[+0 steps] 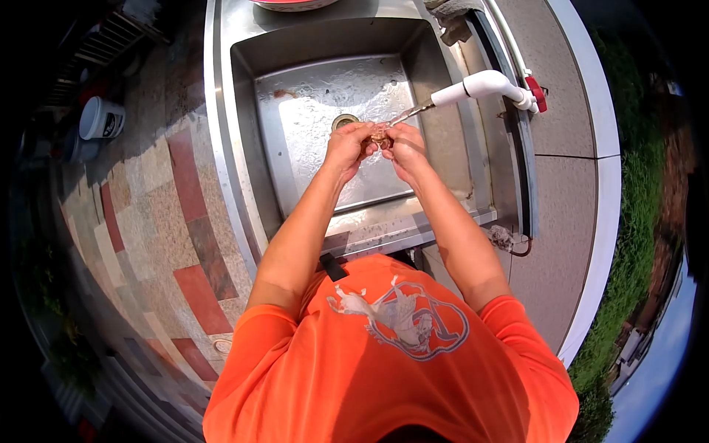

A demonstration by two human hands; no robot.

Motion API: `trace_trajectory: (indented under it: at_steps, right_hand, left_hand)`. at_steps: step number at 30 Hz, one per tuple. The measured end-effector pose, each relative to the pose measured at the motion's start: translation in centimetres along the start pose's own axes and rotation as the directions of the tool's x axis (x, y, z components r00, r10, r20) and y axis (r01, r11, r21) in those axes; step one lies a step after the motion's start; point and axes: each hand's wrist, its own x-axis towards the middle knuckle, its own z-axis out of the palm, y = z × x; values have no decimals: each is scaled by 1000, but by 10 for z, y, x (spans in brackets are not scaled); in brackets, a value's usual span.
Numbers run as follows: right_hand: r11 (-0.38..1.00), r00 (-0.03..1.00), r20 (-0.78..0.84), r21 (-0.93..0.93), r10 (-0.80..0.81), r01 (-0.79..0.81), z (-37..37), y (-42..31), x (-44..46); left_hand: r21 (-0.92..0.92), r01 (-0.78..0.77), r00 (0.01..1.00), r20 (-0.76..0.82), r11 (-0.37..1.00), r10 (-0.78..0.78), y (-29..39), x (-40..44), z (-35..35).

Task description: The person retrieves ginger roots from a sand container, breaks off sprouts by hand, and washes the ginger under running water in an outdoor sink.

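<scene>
Over the steel sink (295, 170), my left hand (347, 150) and my right hand (405, 150) meet with fingertips pinched on a small brownish, wet item (380, 137). What the item is cannot be made out. A stream of water (408, 114) runs onto it from the white pipe spout (473, 87) on the right. The drain (344, 120) lies just beyond my left hand. Water ripples across the sink bottom below both hands.
A red valve handle (538, 94) sits on the white pipe. Part of a red-rimmed basin (295, 4) shows beyond the sink. On the tiled floor at left stands a white bucket (101, 118). A greyish cloth-like object (452, 21) lies at the sink's far right corner.
</scene>
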Motion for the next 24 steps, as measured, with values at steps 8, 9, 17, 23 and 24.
trace_trajectory:
  at_steps: [8, 9, 17, 23, 24]
  right_hand:
    - [978, 978, 175, -194, 116, -82, 15, -7, -12]
    - [987, 980, 167, -141, 106, -83, 17, -10, -14]
    - [984, 899, 399, -66, 180, -167, 3, -13, -4]
    - [968, 950, 313, 240, -8, -71, 3, -21, -21]
    - [959, 956, 293, 271, -6, -78, 6, -24, -24]
  left_hand:
    - [78, -270, 954, -113, 960, 278, 0, -10, 9]
    - [76, -269, 955, -104, 960, 276, -1, -10, 9]
    - [-18, -192, 964, 182, 981, 192, -3, -6, -12]
    - [-481, 109, 986, 161, 870, -34, 5, 7, -30]
    - [-475, 103, 985, 173, 874, -22, 2, 9, -30]
